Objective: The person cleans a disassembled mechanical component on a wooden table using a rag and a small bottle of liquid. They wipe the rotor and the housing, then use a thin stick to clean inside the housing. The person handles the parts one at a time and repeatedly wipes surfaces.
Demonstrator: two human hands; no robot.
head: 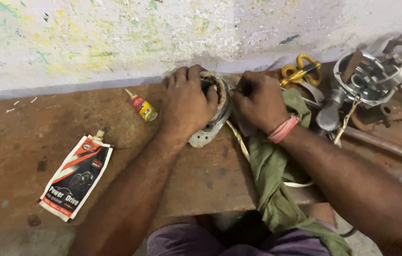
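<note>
I see a red, white and black striped pouch on my rusty brown bench, a small red and yellow bottle, yellow-handled scissors, an olive green cloth, and pink threads round my right wrist.

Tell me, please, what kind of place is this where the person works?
Probably a small repair workshop. Both hands, left hand and right hand, grip a round metal motor part on a stained wooden bench. Nearby lie a grease pouch, a small glue bottle and a dismantled metal assembly.
</note>
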